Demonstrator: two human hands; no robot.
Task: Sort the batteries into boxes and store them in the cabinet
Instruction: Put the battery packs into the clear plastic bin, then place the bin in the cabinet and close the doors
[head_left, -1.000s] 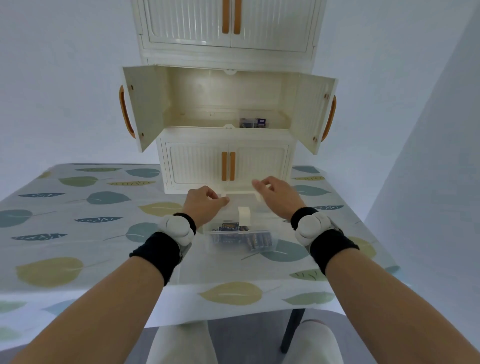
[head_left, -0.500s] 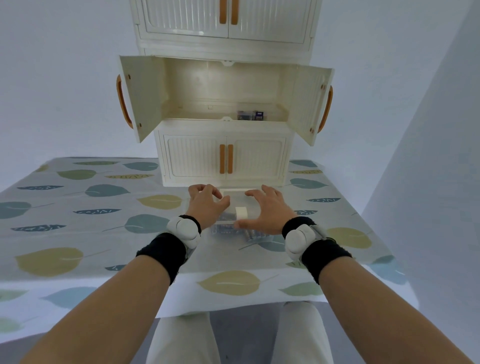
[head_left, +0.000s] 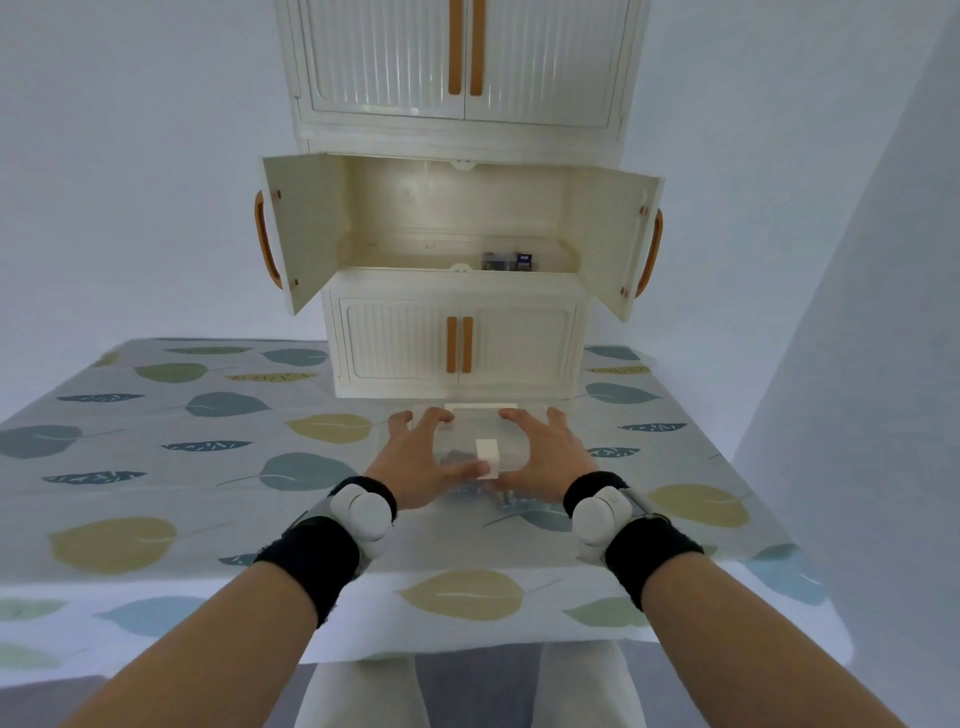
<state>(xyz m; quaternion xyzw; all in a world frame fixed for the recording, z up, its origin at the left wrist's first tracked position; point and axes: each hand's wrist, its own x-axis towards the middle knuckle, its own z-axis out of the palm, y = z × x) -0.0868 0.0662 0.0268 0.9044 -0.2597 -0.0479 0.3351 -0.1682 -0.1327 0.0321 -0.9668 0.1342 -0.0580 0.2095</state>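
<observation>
Head view: clear box (head_left: 480, 441) between both hands' grip.

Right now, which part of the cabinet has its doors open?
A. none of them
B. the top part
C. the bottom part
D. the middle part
D: the middle part has both doors swung wide, and a small box sits on its shelf, while the top part and the bottom part are shut.
</observation>
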